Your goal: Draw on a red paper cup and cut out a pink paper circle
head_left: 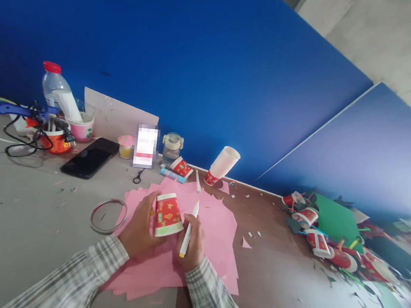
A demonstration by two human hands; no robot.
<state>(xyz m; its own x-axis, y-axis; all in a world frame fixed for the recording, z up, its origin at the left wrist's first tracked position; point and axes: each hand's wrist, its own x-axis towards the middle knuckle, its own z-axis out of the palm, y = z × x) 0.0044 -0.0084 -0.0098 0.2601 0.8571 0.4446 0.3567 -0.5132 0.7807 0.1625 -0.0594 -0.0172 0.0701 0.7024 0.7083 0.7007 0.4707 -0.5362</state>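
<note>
A red paper cup (169,213) with a white and pale green rim is tilted above pink paper sheets (218,247). My left hand (140,230) is closed round the cup's left side. Against the cup's lower right edge rests my right hand (194,244), its fingers wrapped round a white marker (187,237). The marker has a yellow end pointing down. A second white marker (198,181) lies at the paper's back edge. Part of my left fingers is hidden behind the cup.
Stacked cups (223,165), a glass jar (172,148) and small scissors (138,175) stand or lie behind. A phone (91,157), tape roll (108,216) and bottle (57,86) are left. Several decorated cups (316,242) and green paper (337,220) are right.
</note>
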